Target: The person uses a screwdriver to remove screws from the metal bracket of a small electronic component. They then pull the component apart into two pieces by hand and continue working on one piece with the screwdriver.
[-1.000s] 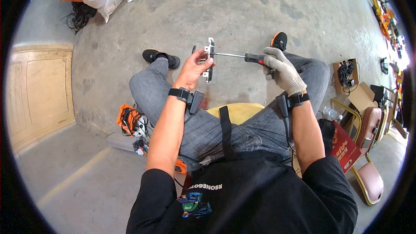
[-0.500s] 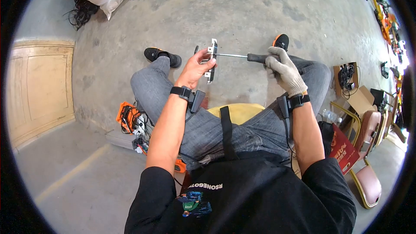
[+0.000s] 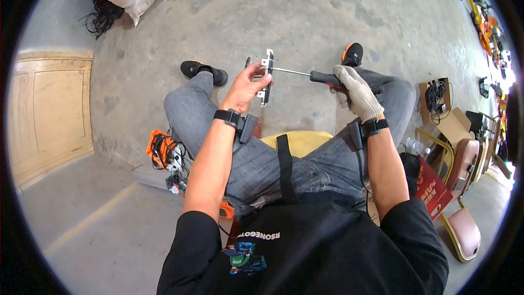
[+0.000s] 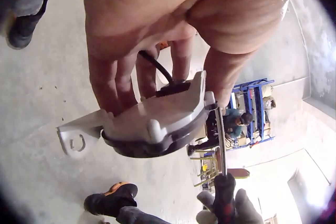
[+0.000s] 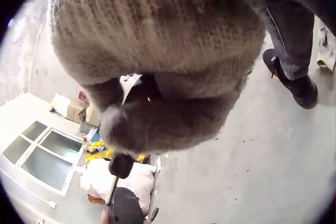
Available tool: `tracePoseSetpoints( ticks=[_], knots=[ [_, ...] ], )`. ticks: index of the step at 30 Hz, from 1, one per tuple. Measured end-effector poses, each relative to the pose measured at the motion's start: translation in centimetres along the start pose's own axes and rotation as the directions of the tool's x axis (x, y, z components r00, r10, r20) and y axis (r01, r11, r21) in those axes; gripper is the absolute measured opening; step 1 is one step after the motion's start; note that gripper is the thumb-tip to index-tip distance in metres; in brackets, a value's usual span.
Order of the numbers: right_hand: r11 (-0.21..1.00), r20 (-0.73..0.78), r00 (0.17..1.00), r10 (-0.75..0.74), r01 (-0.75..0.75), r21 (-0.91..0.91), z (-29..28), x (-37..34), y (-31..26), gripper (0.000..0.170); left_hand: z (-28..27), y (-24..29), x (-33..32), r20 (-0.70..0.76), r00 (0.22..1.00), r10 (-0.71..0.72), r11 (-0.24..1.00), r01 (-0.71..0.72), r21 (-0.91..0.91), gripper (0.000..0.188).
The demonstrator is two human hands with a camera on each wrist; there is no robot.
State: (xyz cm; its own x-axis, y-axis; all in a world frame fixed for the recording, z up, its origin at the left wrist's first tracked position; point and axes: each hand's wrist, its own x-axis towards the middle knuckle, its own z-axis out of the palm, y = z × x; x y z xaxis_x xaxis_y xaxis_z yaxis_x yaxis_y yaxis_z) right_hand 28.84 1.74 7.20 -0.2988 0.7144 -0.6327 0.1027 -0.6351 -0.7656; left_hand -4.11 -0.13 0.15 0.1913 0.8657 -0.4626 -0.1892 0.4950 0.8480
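Note:
My bare left hand (image 3: 246, 88) holds a small white plastic part with a black edge (image 4: 157, 121) between thumb and fingers. The part has a tab with a hole at one end, and a black cable (image 4: 156, 66) runs from it under the fingers. My right hand (image 3: 356, 92), in a knitted glove, grips the black and red handle of a screwdriver (image 3: 323, 78). Its metal shaft (image 4: 221, 140) reaches across to the part, with the tip right at the part's upper end beside my left thumb. In the right wrist view the gloved fingers hide most of the handle.
Bent legs in grey jeans (image 3: 196, 112) frame the work above a concrete floor (image 3: 284, 16). To the left lie an orange bag with cables (image 3: 158, 150) and a wooden panel (image 3: 54, 114). Cardboard boxes (image 3: 456, 120) and a pink-seated chair (image 3: 468, 229) stand to the right.
The screwdriver handle has turned, its red part going out of sight and showing again, while the gloved fingers shifted round it. The left hand and the part stay nearly in place.

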Motion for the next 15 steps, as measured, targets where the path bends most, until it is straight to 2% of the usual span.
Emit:
tracePoseSetpoints(
  ticks=[1, 3, 5, 7, 9, 10, 12, 13, 15],
  knots=[
    [1.0, -0.001, 1.0, 0.003, -0.003, 0.0, 0.5, -0.1, 0.2, 0.057, -0.1, 0.0, 0.0, 0.0, 1.0, -0.01, 1.0, 0.01, -0.019, 0.057],
    [0.973, -0.134, 0.98, -0.149, 0.169, 0.155, 2.1, -0.1, 0.5, 0.05, -0.1, 0.0, 0.1, -0.001, 1.0, -0.015, 0.999, 0.015, -0.038, 0.058],
    [0.971, -0.137, 0.973, -0.186, 0.203, 0.123, 2.0, 0.2, 1.1, 0.05, -0.2, 0.3, 0.1, 0.004, 1.0, -0.018, 1.0, 0.018, 0.015, 0.057],
    [0.966, -0.146, 0.963, -0.227, 0.242, 0.091, 1.7, 0.1, 0.6, 0.05, -0.3, 0.0, 0.3, 0.002, 1.0, -0.016, 1.0, 0.016, -0.014, 0.057],
    [0.989, -0.131, 0.98, -0.147, 0.145, -0.027, 1.2, -0.3, -0.2, 0.054, -0.1, -0.2, 0.2, 0.0, 1.0, -0.022, 0.999, 0.022, -0.044, 0.057],
    [0.989, -0.131, 0.98, -0.148, 0.146, -0.025, 0.6, -0.1, -0.3, 0.054, 0.0, 0.0, 0.1, 0.003, 1.0, -0.024, 1.0, 0.024, -0.012, 0.057],
    [1.0, 0.088, 0.996, 0.003, -0.004, 0.008, -0.6, 0.2, -0.1, 0.068, 0.0, 0.0, 0.2, 0.006, 1.0, -0.03, 0.999, 0.03, 0.021, 0.057],
    [1.0, 0.087, 0.996, 0.005, -0.006, 0.009, -0.5, 0.3, 0.3, 0.068, -0.2, -0.2, 0.3, -0.005, 1.0, -0.029, 1.0, 0.029, 0.013, 0.057],
    [0.978, -0.111, 0.976, -0.189, 0.197, 0.068, 1.1, 0.6, 1.4, 0.072, -0.5, -0.5, 0.5, -0.001, 1.0, -0.018, 1.0, 0.018, 0.01, 0.058]
  ],
)
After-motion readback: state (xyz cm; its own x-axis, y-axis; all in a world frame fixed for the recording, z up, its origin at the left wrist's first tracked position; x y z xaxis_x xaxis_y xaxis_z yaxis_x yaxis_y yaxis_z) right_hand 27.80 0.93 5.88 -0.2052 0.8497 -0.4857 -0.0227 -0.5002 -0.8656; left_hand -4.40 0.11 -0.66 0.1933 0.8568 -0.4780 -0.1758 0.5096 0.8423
